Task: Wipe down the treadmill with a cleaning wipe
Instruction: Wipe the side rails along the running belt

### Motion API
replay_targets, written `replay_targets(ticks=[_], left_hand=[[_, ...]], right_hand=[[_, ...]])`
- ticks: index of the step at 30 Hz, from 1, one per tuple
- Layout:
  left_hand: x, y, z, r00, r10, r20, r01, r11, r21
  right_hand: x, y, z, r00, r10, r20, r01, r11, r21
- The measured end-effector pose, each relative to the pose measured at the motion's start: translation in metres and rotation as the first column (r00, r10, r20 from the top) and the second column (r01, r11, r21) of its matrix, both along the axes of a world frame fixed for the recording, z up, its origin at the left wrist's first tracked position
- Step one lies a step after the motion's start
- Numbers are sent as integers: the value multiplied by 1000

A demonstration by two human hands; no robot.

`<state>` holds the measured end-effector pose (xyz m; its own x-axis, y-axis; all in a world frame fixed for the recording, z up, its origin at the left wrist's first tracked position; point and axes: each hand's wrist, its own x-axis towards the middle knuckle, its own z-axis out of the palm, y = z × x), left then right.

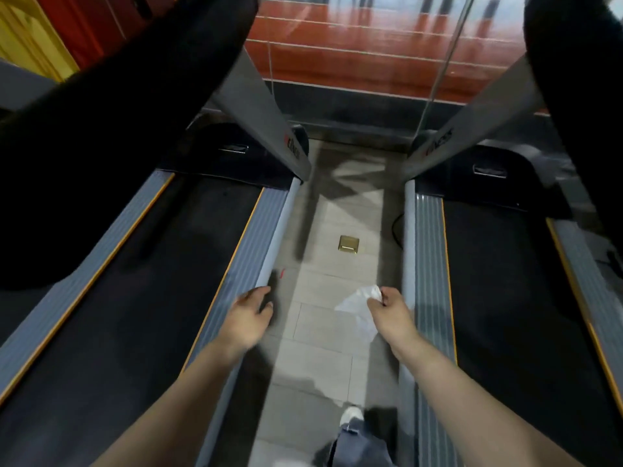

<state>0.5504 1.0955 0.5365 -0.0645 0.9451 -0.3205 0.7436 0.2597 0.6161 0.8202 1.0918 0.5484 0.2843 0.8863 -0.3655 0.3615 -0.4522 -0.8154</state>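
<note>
I stand in the tiled gap between two treadmills. The left treadmill has a black belt and a grey ribbed side rail with an orange stripe. The right treadmill looks the same. My right hand pinches a crumpled white cleaning wipe, which hangs over the floor just left of the right treadmill's rail. My left hand hovers with relaxed fingers over the inner edge of the left treadmill's rail and holds nothing. Whether it touches the rail is unclear.
Grey uprights rise from both treadmills toward black consoles at the top corners. A brass floor socket sits in the tiled aisle, with a black cable beside the right treadmill. My shoe is on the tiles below. A glass panel stands ahead.
</note>
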Motion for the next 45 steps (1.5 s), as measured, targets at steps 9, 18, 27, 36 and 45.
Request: replay_targets(ticks=[9, 18, 27, 36, 45], left_hand=[[51, 134, 2, 965, 238, 114, -228, 969, -92], [36, 288, -5, 986, 164, -45, -167, 982, -92], [23, 400, -13, 955, 288, -75, -294, 950, -104], [25, 467, -46, 801, 595, -62, -599, 797, -83], [33, 469, -113, 657, 752, -59, -754, 651, -89]], right_hand=[[25, 190, -11, 980, 196, 26, -193, 978, -80], [6, 360, -39, 946, 312, -85, -322, 931, -170], [-24, 508, -51, 914, 393, -97, -404, 900, -160], [-56, 638, -70, 488, 872, 30, -862, 487, -140], [-102, 712, -150, 217, 954, 206, -942, 260, -210]])
